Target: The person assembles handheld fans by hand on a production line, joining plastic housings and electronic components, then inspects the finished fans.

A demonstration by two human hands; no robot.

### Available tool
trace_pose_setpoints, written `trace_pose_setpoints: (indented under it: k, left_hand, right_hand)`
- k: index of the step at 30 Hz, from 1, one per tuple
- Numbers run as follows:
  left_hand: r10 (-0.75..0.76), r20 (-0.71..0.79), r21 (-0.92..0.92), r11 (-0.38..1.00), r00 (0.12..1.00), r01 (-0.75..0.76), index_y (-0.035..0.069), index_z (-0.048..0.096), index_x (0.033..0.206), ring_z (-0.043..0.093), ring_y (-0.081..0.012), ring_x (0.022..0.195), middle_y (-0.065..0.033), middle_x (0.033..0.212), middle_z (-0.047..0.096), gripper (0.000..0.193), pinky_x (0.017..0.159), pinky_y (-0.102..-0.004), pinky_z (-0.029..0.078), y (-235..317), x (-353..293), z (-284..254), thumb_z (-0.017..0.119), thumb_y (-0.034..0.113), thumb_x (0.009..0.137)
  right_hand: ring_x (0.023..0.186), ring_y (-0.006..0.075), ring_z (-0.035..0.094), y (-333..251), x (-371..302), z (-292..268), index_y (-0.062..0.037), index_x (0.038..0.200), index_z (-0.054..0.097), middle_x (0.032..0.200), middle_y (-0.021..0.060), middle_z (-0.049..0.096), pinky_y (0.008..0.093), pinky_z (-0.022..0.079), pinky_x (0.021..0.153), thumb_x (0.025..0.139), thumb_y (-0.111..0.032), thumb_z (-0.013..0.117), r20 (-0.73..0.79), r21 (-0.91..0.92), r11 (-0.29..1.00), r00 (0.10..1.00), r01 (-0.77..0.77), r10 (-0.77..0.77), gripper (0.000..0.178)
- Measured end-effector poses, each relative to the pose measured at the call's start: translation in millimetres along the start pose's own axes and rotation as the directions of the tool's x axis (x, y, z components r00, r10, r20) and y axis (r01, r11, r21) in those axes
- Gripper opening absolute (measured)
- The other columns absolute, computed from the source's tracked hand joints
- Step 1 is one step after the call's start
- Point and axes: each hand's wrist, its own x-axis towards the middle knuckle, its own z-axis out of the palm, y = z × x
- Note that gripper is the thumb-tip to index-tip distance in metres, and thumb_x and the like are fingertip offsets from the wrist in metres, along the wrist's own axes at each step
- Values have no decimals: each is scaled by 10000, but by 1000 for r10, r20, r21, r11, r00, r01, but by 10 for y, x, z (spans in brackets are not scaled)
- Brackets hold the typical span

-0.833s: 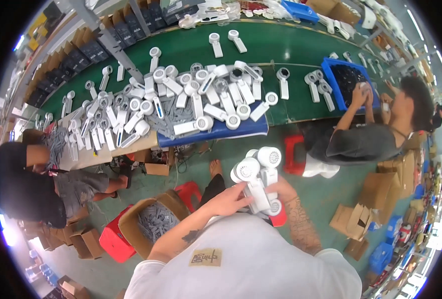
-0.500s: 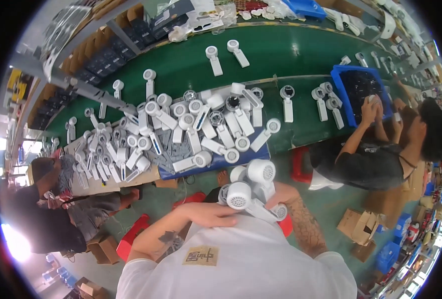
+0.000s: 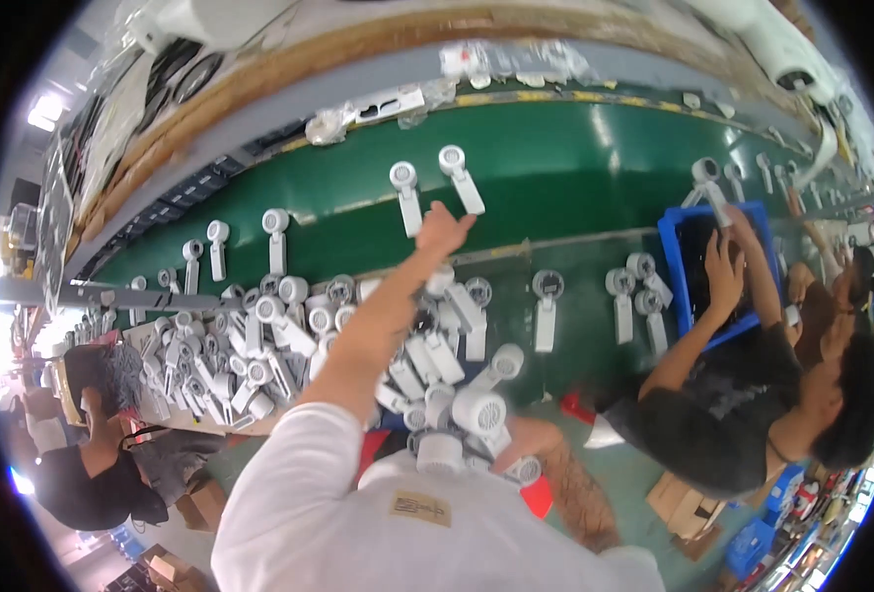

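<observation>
While stretched toward the bench's (image 3: 575, 178) far edge, left hand (image 3: 444, 233) open, fingers released beside two white fans (image 3: 433, 189). Right hand (image 3: 516, 444), largely hidden, apparently clutching a fan bundle (image 3: 467, 429) against the chest, freeing the other arm.

factory line, green conveyor belt (image 3: 555, 178), white handheld fans (image 3: 259, 335)

The scene is brightly and evenly lit (glare burns out the far left); edges are bent and slightly blurred.
</observation>
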Motion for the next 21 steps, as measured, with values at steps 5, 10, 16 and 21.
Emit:
trace_pose_setpoints:
  k: [5, 10, 16, 21]
  left_hand:
    - [-151, -115, -103, 985, 982, 139, -18, 431, 1189, 600, -389, 1068, -207, 1183, 557, 743, 870, -446, 530, 444, 644, 603, 731, 491, 740]
    - [-86, 280, -351, 918, 956, 186, -14, 471, 1170, 607, -373, 1058, -230, 1136, 584, 622, 885, -438, 527, 4, 977, 289, 746, 326, 728]
    - [134, -147, -46, 989, 980, -142, 22, 485, 1215, 508, -368, 1177, -218, 1210, 543, 647, 948, -458, 479, -204, 142, -155, 737, 425, 776]
    - [-52, -414, -167, 986, 909, -19, 20, 556, 1156, 525, -362, 1112, -201, 1154, 567, 499, 940, -437, 468, -1443, -8, -1027, 715, 277, 759]
  right_hand:
    - [1156, 198, 508, 230, -93, -109, -10, 1325, 466, 1238, 78, 567, 338, 401, 998, 557, -72, 875, -46, 202, 974, 995, 100, -93, 872]
    - [1130, 212, 526, 3, -92, -227, -6, 1285, 513, 1219, 66, 578, 330, 402, 996, 478, -82, 892, -193, 218, 975, 981, 51, -8, 895]
    - [1039, 180, 584, -51, 261, -196, -28, 1245, 557, 1126, 42, 625, 322, 454, 935, 508, 18, 840, -181, 198, 972, 979, 129, -93, 791]
    - [1005, 184, 595, -181, 523, 128, -25, 1222, 571, 1099, 46, 628, 322, 464, 900, 481, 13, 838, -199, 245, 968, 980, 43, 7, 789]
